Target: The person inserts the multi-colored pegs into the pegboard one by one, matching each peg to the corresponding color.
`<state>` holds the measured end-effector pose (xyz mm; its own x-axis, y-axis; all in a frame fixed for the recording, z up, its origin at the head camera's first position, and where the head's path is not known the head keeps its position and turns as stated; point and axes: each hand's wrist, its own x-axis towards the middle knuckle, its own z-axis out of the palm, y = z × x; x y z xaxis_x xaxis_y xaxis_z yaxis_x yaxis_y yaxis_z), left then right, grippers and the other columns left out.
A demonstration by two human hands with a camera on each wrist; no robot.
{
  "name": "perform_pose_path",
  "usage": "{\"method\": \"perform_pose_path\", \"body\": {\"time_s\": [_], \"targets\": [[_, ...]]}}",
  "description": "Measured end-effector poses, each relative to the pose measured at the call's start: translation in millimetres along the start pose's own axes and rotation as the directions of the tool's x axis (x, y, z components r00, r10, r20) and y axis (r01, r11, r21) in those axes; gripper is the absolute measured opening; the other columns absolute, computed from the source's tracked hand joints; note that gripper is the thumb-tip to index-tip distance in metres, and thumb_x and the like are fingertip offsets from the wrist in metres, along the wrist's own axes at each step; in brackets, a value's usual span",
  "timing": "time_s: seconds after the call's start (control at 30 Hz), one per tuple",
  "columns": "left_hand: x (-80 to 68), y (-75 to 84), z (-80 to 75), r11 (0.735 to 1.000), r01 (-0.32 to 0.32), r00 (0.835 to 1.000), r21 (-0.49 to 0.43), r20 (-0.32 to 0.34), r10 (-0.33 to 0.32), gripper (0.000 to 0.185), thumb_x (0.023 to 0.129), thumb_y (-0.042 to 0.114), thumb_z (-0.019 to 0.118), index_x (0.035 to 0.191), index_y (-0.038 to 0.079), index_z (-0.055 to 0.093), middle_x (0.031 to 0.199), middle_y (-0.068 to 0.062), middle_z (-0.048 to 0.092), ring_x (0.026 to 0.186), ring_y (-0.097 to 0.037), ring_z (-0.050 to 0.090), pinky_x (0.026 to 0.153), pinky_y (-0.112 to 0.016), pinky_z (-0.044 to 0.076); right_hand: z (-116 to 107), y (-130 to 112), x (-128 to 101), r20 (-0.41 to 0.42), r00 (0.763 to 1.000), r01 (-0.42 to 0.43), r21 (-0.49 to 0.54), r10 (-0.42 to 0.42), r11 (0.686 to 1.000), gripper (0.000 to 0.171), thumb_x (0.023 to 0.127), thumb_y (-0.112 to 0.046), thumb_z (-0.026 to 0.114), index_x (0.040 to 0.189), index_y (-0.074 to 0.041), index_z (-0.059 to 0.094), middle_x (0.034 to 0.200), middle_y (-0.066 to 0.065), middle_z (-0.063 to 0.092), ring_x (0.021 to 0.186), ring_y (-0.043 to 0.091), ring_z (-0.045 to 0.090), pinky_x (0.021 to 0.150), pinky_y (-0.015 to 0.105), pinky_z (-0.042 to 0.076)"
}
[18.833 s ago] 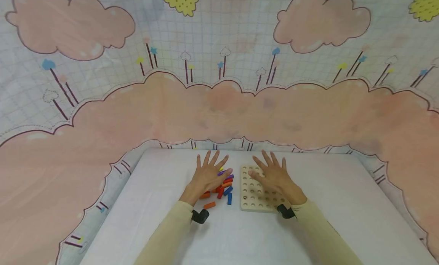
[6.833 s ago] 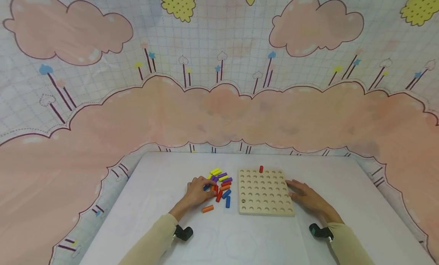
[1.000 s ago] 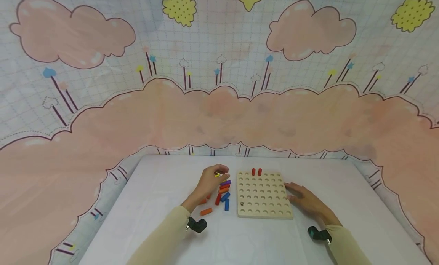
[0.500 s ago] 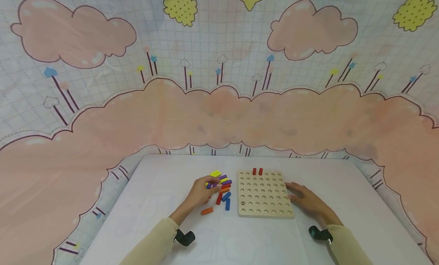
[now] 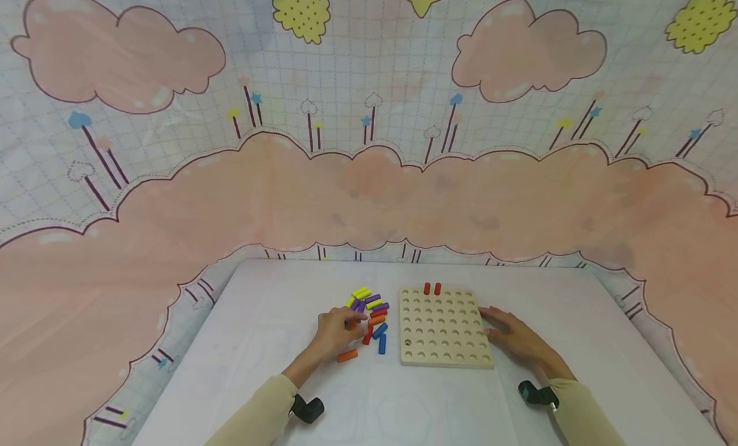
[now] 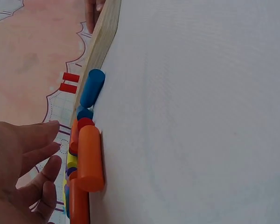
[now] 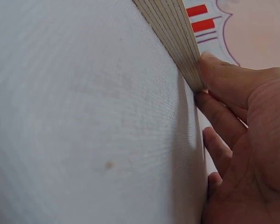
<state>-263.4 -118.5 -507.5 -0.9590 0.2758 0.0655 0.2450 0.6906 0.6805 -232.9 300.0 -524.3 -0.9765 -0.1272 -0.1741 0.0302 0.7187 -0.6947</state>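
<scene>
A square wooden pegboard [image 5: 446, 324] with rows of holes lies on the table. Two red pegs [image 5: 437, 289] stand upright in its far row. To its left is a loose pile of pegs: yellow [image 5: 361, 293], purple [image 5: 373, 298], red, orange and blue [image 5: 382, 344]. My left hand [image 5: 331, 334] hovers at the pile's left side, hiding part of it. In the left wrist view, its thumb and fingers are apart with nothing between them, beside an orange peg [image 6: 90, 158]. My right hand [image 5: 519, 337] touches the board's right edge with thumb and fingertips [image 7: 212, 63].
A white cloth covers the table [image 5: 369, 401]. Behind it hangs a backdrop [image 5: 369, 196] with printed clouds. A single orange peg [image 5: 348, 355] lies on the near side of the pile.
Both hands were spread flat earlier; then one red peg stood in the board, now two. Within the last second my left hand has moved from the pile's far end toward its near left.
</scene>
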Motion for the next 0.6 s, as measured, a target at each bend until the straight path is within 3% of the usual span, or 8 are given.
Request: {"method": "perform_pose_path", "body": {"time_s": [0.2, 0.6], "targets": [[0.2, -3.7, 5.1, 0.998, -0.040, 0.999, 0.050, -0.003, 0.040, 0.025, 0.085, 0.026, 0.077, 0.109, 0.019, 0.075, 0.115, -0.006, 0.070, 0.105, -0.024, 0.052, 0.090, -0.050, 0.029, 0.6, 2.6, -0.1, -0.001, 1.000, 0.002, -0.008, -0.002, 1.000, 0.065, 0.094, -0.044, 0.061, 0.150, -0.020, 0.041, 0.161, 0.022, 0.021, 0.147, 0.051, 0.011, 0.112, 0.072, 0.008], [1.4, -5.4, 10.1, 0.992, -0.035, 0.999, 0.119, 0.031, 0.032, 0.028, 0.081, 0.027, 0.080, 0.108, 0.020, 0.076, 0.110, -0.004, 0.068, 0.099, -0.021, 0.048, 0.090, -0.051, 0.028, 2.3, 3.9, 0.3, -0.010, 1.000, -0.001, 0.025, 0.001, 1.000, 0.065, 0.093, -0.044, 0.062, 0.150, -0.021, 0.042, 0.162, 0.021, 0.021, 0.148, 0.049, 0.011, 0.112, 0.071, 0.009]]}}
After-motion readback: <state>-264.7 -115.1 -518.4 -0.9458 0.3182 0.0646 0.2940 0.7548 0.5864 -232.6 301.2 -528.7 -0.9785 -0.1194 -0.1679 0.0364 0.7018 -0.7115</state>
